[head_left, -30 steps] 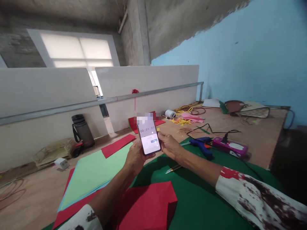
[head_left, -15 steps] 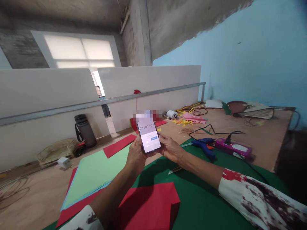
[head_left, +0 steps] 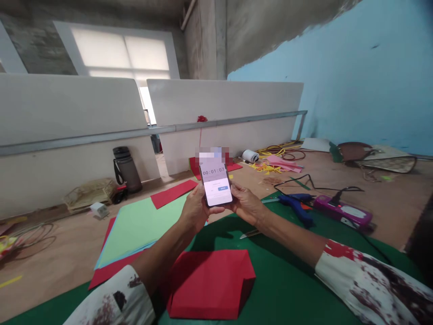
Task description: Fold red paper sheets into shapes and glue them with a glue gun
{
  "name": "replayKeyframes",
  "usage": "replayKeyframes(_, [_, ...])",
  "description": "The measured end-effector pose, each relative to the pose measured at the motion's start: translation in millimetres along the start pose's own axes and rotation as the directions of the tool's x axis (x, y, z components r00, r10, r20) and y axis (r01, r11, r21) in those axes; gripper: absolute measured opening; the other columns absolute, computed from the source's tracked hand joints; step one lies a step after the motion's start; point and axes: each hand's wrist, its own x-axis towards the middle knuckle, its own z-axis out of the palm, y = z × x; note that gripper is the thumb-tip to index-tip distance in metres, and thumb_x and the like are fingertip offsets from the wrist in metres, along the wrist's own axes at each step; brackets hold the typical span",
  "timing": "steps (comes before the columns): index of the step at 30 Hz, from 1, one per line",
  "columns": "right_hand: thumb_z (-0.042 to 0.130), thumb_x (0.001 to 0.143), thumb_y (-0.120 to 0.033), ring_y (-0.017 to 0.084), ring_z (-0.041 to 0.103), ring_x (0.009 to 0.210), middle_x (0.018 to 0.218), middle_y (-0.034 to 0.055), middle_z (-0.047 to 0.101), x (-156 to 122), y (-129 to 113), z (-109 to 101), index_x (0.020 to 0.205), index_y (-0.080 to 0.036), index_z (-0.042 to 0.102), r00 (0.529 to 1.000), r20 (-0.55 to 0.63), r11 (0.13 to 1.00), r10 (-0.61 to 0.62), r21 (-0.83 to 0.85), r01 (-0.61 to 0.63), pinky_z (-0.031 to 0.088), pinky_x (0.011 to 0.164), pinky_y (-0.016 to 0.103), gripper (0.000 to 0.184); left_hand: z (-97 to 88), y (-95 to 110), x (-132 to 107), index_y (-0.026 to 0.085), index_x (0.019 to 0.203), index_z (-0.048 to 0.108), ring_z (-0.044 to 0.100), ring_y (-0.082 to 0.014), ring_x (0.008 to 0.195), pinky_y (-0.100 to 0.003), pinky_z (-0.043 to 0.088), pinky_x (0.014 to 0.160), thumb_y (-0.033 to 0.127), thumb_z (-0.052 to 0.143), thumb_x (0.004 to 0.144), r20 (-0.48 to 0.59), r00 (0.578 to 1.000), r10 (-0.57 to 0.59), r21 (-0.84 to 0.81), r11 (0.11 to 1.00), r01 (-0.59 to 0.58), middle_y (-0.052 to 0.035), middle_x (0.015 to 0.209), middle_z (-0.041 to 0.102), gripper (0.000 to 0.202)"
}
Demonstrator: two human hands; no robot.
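Observation:
A smartphone (head_left: 218,185) is held upright between both hands, its lit screen showing 00:01:07; a blurred patch covers its top. My left hand (head_left: 195,205) is closed round its lower left side, and my right hand (head_left: 246,204) grips the lower right edge. Below the hands, a folded red paper piece (head_left: 209,284) lies on the green mat (head_left: 287,280). Partly under my right forearm is a pointed blade-like tool (head_left: 249,234). Left of my left hand lies a stack of light green sheets (head_left: 142,228) with blue and red paper beneath.
On the right are a blue glue gun (head_left: 297,208) and a purple power strip (head_left: 341,211) with black cords. A dark bottle (head_left: 126,169), a woven tray (head_left: 89,192) and a white adapter (head_left: 99,209) stand at left. Yellow and pink paper scraps (head_left: 284,163) lie farther back.
The view has shifted slightly, so the scene sits a little higher and more of the folded red paper shows. Both hands keep hold of the phone; its timer reads the same.

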Motion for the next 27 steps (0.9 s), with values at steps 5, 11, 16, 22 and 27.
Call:
replayKeyframes(5, [0.047,0.089,-0.013,0.02,0.068,0.084,0.091,0.0047,0.073,2.6,3.1,-1.9,0.096,-0.019,0.065,0.999,-0.05,1.0,0.019,-0.005,-0.02,0.056,0.076,0.04,0.021,-1.6,-1.8,0.4,0.015,0.123,0.051,0.066,-0.0272,0.089,-0.03,0.058,0.052,0.033,0.044,0.09,0.006,1.0,0.009,0.001,1.0,-0.009,-0.0152,0.113,0.063,0.038])
replayKeyframes(11, [0.042,0.091,-0.012,0.019,0.068,0.086,0.094,0.006,0.073,3.3,4.3,-3.4,0.1,-0.019,0.064,0.996,-0.081,0.999,0.039,-0.018,-0.041,0.057,0.077,0.039,0.025,-5.4,-7.8,-0.7,0.019,0.126,0.045,0.065,-0.025,0.09,-0.03,0.058,0.058,0.003,0.051,0.071,-0.01,1.0,0.03,0.017,0.999,-0.03,-0.0118,0.113,0.062,0.057])
replayKeyframes(16, [0.041,0.092,-0.014,0.019,0.068,0.085,0.097,0.0071,0.072,2.9,5.3,-4.2,0.099,-0.018,0.065,0.995,-0.089,0.998,0.045,-0.049,-0.05,0.057,0.074,0.039,0.025,-5.5,-9.6,-1.1,0.018,0.119,0.047,0.065,-0.0248,0.085,-0.031,0.058,0.055,0.0,0.049,0.066,-0.008,0.999,0.045,0.042,0.998,-0.045,-0.0116,0.111,0.061,0.056])
replayKeyframes(22, [0.042,0.092,-0.015,0.019,0.069,0.081,0.098,0.0067,0.072,4.5,6.9,-5.7,0.1,-0.019,0.065,0.995,-0.096,0.997,0.04,-0.061,-0.046,0.058,0.071,0.039,0.025,-6.3,-10.2,-0.3,0.017,0.11,0.048,0.065,-0.0232,0.079,-0.032,0.057,0.055,0.004,0.053,0.069,-0.009,0.998,0.063,0.088,0.994,-0.062,-0.0111,0.106,0.062,0.044])
replayKeyframes(27, [0.041,0.091,-0.012,0.019,0.068,0.084,0.097,0.0056,0.072,8.1,6.9,-4.2,0.104,-0.02,0.062,0.991,-0.127,0.999,0.032,-0.037,-0.037,0.057,0.076,0.04,0.026,-4.6,-8.1,-1.5,0.019,0.116,0.045,0.065,-0.0238,0.084,-0.033,0.056,0.06,0.002,0.05,0.064,0.015,0.999,0.05,0.144,0.988,-0.052,-0.0109,0.11,0.062,0.056])
